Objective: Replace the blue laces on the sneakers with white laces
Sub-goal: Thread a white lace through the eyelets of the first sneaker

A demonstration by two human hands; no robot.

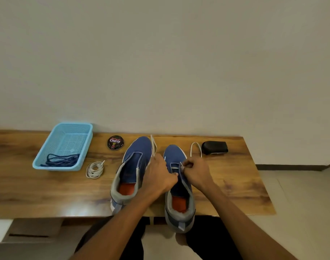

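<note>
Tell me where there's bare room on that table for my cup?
Bare wood lies right of the right sneaker, below the black object, and in front of the blue basket. It's crowded between the white lace coil and the hands.

Glossy wooden table (235, 184) — perforated plastic basket (47, 160), cloth sneakers (139, 147)

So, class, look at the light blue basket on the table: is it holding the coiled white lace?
No: the basket holds only the dark blue laces, while the coiled white lace lies on the table beside it.
</note>
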